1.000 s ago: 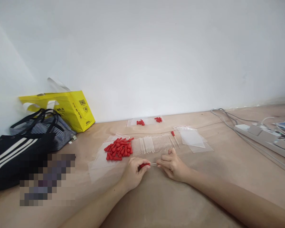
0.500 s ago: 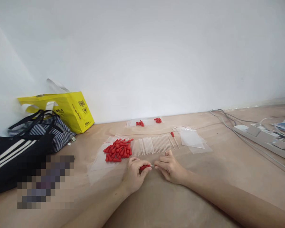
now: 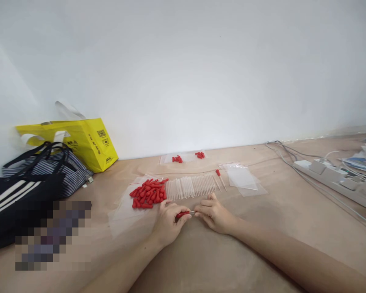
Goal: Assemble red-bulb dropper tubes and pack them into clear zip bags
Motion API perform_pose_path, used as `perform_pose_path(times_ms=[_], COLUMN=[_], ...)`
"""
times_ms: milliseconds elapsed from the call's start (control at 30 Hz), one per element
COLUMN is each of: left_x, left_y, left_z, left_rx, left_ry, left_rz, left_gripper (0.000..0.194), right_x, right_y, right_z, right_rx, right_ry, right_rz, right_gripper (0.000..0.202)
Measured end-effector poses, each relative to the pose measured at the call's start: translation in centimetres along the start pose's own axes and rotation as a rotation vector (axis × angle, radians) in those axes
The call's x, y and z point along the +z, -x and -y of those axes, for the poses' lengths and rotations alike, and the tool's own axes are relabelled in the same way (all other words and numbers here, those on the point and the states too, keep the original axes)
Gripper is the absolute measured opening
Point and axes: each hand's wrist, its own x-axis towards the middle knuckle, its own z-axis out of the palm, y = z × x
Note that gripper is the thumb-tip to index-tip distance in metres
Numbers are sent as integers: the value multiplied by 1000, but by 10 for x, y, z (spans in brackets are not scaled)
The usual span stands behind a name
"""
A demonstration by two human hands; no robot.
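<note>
My left hand [image 3: 170,221] pinches a red rubber bulb [image 3: 182,214] between thumb and fingers. A thin clear tube [image 3: 192,212] runs from the bulb's end to the closed fingertips of my right hand [image 3: 214,213]. Behind my left hand lies a pile of red bulbs [image 3: 148,193] on a clear plastic bag. Beside the pile, a row of clear tubes [image 3: 192,186] lies side by side. One tube with a red bulb on it [image 3: 222,179] rests at the row's right end.
Clear plastic bags [image 3: 243,179] lie right of the row. Small red bulbs [image 3: 177,158] sit near the wall. A yellow bag [image 3: 94,142] and a black bag [image 3: 21,203] stand left. A power strip [image 3: 338,179] with cables lies right.
The whole view has shifted slightly, with things on the table appearing a little further left. Both hands keep the same hold on the bulb and tube.
</note>
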Motion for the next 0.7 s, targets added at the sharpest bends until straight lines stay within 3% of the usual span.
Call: perform_pose_path(times_ms=[233,333,400,500,700], left_x=[-4,-10,-15,-20,-21], left_y=[-1,-2,-4,-9,-13], left_z=[8,17,24,35,41], left_rx=[4,-15,-61,-134,-235], left_ry=[-67,-171,-249,-332,-404], left_rz=[-59,-203,-302,-397,-430], left_gripper=[25,40,35,22,16], right_x=[-15,-20,-23,-25,-18], right_y=[3,4,3,-1,-11], right_z=[-9,-31,-49,-69,-76], right_rx=[54,292,559,835,917], right_ry=[118,184,265,372,441], right_rz=[-37,-176,-295,-308,-203], right_gripper=[20,24,27,28,30])
